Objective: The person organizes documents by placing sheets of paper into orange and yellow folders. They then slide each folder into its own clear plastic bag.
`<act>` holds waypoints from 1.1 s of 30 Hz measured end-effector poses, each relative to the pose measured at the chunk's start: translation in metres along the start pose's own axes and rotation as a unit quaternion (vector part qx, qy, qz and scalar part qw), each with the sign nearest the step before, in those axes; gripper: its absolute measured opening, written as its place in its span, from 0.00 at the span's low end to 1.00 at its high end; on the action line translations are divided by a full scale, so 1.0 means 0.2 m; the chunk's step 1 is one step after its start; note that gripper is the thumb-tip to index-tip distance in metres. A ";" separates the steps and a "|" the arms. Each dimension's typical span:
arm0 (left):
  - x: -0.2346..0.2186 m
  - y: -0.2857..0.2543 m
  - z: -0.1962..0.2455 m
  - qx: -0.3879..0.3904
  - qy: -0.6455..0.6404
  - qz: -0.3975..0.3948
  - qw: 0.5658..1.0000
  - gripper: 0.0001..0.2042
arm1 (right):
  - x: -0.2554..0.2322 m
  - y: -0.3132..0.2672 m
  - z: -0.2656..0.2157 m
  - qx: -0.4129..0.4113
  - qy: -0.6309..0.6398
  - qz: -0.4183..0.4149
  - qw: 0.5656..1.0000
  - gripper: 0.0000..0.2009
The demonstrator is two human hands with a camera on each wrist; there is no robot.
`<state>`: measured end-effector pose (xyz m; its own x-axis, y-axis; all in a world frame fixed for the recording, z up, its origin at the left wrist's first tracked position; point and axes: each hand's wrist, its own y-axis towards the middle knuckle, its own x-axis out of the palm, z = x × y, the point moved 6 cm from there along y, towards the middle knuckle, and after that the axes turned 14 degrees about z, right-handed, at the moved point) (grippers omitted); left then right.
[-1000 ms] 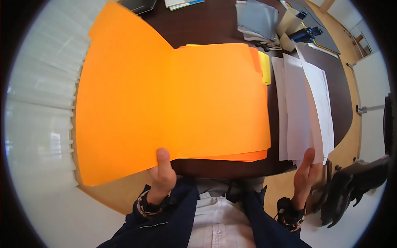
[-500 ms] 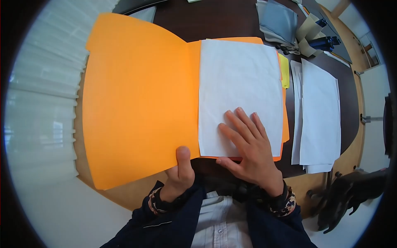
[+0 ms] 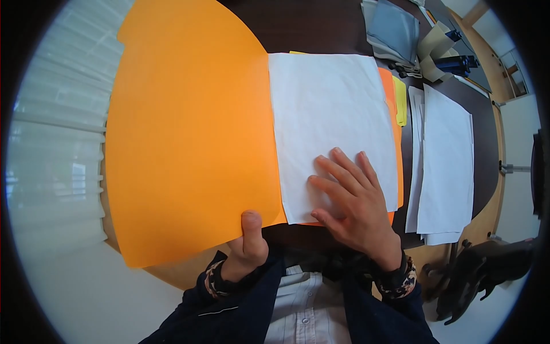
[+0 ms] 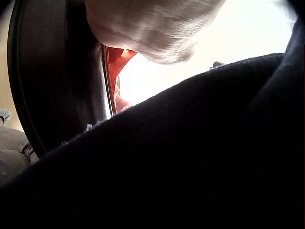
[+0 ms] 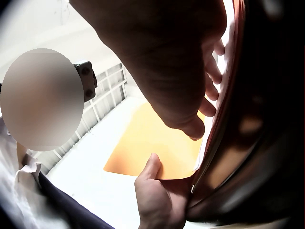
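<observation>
An orange folder (image 3: 189, 132) lies spread at the desk's near edge, its left cover raised. The left hand (image 3: 247, 246) pinches that cover's lower edge, thumb on top. White paper (image 3: 329, 109) rests on the folder's right half, its left edge along the fold. On the paper's lower part the right hand (image 3: 361, 212) lies with fingers spread. In the right wrist view the left hand (image 5: 159, 195) grips the orange cover (image 5: 157, 143), and the right hand (image 5: 162, 62) is above the paper's edge. The left wrist view shows part of the left hand (image 4: 152, 24) and dark sleeve.
Right of the folder lies a stack of white sheets (image 3: 447, 166). Yellow (image 3: 401, 100) and orange tabs stick out under the paper. Grey pouches (image 3: 392, 31) and a holder with dark pens (image 3: 455, 64) stand at the back right. A black chair (image 3: 487, 272) is beyond the desk.
The right hand has gone from the white stack to the folder, and white paper now lies there. Since half a second ago the paper has shifted slightly left against the fold, and the cover is raised more.
</observation>
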<state>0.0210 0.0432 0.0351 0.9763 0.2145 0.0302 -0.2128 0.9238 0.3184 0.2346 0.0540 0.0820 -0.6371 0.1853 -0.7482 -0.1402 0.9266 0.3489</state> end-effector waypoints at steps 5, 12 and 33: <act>0.00 0.00 0.02 0.007 -0.004 0.011 1.000 0.21 | -0.01 -0.02 0.00 0.014 -0.008 0.001 1.000 0.23; 0.02 0.00 0.03 0.041 0.032 -0.029 0.998 0.21 | -0.01 -0.04 0.00 0.042 -0.003 0.034 0.999 0.22; 0.06 0.02 0.07 0.053 0.073 -0.036 0.995 0.20 | 0.00 -0.07 -0.02 0.044 -0.002 0.033 0.999 0.22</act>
<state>0.0315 0.0450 0.0504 0.9710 0.2002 -0.1308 -0.1300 0.9011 0.4137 0.2337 0.0393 0.0789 -0.6393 0.2483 -0.7278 -0.0314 0.9372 0.3474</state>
